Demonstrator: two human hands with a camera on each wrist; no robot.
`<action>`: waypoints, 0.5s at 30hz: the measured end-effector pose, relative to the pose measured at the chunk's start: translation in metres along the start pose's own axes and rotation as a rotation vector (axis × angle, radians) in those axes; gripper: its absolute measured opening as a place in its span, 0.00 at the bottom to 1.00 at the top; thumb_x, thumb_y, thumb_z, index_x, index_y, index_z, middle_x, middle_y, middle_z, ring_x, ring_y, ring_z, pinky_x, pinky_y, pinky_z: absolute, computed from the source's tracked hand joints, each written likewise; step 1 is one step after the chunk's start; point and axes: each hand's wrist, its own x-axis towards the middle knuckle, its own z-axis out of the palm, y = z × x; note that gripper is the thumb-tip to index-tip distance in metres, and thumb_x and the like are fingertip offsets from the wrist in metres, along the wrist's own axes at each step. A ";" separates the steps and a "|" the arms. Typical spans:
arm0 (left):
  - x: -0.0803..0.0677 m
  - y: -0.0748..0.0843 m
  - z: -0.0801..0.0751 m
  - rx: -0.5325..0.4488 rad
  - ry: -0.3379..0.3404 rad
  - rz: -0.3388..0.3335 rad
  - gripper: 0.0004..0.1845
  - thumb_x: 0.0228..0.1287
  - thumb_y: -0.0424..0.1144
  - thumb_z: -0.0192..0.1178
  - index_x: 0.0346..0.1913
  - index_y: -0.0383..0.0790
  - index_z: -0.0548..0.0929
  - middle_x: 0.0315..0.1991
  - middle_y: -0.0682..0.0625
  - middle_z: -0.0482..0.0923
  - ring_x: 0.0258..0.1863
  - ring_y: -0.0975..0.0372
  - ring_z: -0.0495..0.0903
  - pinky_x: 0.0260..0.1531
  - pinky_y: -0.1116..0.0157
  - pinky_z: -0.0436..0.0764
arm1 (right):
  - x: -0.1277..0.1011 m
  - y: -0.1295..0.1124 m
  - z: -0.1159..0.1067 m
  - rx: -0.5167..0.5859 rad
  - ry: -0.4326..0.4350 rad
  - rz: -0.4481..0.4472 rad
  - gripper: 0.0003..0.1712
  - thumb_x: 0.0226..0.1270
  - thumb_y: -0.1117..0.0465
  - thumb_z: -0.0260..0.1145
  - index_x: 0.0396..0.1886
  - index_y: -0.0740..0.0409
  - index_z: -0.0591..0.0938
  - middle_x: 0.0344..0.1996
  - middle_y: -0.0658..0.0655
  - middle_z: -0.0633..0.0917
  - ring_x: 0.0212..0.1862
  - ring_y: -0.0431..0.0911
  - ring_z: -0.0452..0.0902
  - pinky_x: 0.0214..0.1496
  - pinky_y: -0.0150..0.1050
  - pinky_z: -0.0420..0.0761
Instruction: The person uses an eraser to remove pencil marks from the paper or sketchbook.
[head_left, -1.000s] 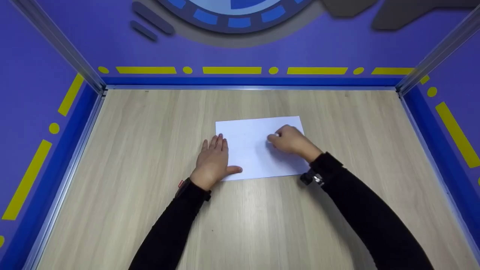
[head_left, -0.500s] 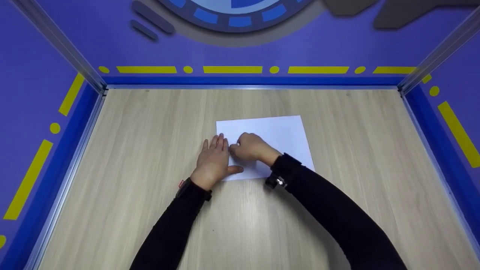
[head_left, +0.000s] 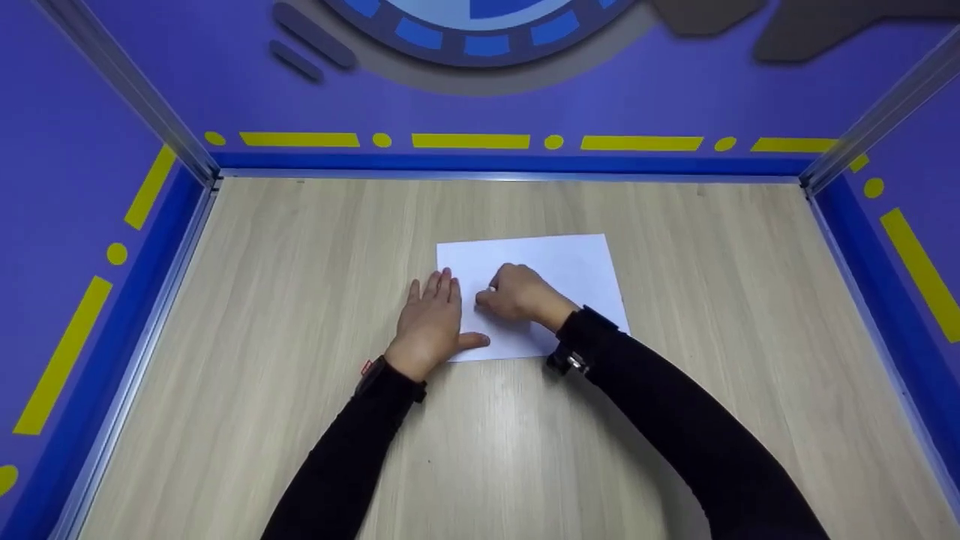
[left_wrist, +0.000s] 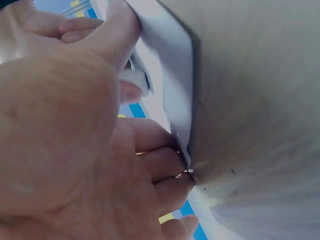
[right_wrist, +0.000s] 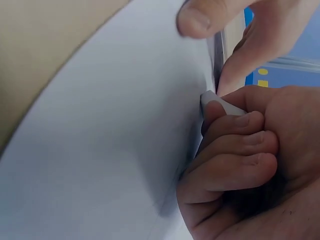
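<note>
A white sheet of paper [head_left: 574,262] lies flat on the wooden table. My left hand [head_left: 429,324] rests over its left edge, fingers straight and thumb spread onto the sheet. Just to the right, my right hand [head_left: 517,292] pinches a small white block that looks like an eraser [right_wrist: 224,104], its end against or very close to the paper. The right hand's other fingers are curled in. In the left wrist view the eraser [left_wrist: 134,77] shows a dark end. Most of it is hidden inside the hand. Faint grey marks show on the paper in the right wrist view.
The wooden tabletop [head_left: 315,262] extends around the sheet. Blue-purple panels [head_left: 480,116] with yellow dashes wall off the back and both sides, joined by metal rails. Each wrist carries a black strap, and a small device hangs under the right one.
My right hand swept left across the paper with the eraser, up close to the left hand, then came slightly back to the right. The left hand and the sheet stayed in place.
</note>
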 end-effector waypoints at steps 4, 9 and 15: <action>0.000 0.001 0.000 0.005 0.002 -0.007 0.63 0.54 0.76 0.56 0.77 0.29 0.52 0.80 0.35 0.46 0.81 0.47 0.46 0.78 0.44 0.46 | -0.006 0.013 -0.005 0.023 0.000 0.042 0.23 0.59 0.44 0.65 0.09 0.48 0.76 0.10 0.45 0.67 0.18 0.42 0.64 0.21 0.37 0.63; 0.000 0.002 0.000 0.019 -0.008 -0.016 0.63 0.53 0.77 0.56 0.78 0.30 0.52 0.80 0.36 0.46 0.81 0.47 0.46 0.78 0.45 0.46 | -0.014 0.033 -0.011 0.044 0.043 0.077 0.25 0.58 0.45 0.64 0.07 0.48 0.71 0.09 0.44 0.64 0.16 0.41 0.60 0.18 0.36 0.59; 0.001 0.001 0.000 0.030 -0.025 -0.023 0.63 0.54 0.78 0.54 0.78 0.31 0.50 0.80 0.36 0.44 0.81 0.48 0.44 0.79 0.45 0.45 | -0.026 0.061 -0.020 0.061 0.090 0.061 0.27 0.60 0.46 0.63 0.05 0.48 0.68 0.08 0.44 0.62 0.14 0.41 0.57 0.17 0.35 0.57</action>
